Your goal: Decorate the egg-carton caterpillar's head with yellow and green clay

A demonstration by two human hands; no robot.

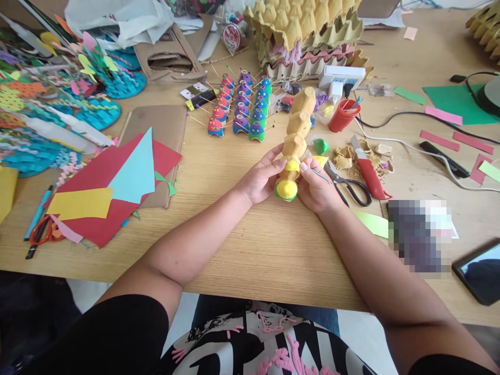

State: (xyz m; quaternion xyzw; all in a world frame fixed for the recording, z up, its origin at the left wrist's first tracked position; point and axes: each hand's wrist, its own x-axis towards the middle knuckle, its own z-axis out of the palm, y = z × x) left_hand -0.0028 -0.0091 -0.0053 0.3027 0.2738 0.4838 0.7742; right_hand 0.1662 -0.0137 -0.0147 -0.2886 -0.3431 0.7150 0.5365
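Note:
Between my hands is a tan egg-carton strip (300, 117) of several cups, pointing away from me and tilted to the right. Yellow clay (288, 189) covers its nearest cup, with a green rim below, and a yellow band crosses the cup behind. My left hand (258, 179) is closed on the strip's left side. With thumb and fingers, my right hand (317, 185) pinches the yellow band on the right, and a thin blue stick (322, 177) pokes out of that hand. Lumps of green clay (321, 146) and yellow clay lie just behind it.
Painted carton caterpillars (241, 107) with pins stand behind my hands. Scissors (353, 190), a red-handled knife (371, 174) and a red cup (344, 115) are on the right. Coloured paper (133, 172) lies left; egg trays (302, 31) are stacked at the back. A phone (480, 271) rests at right.

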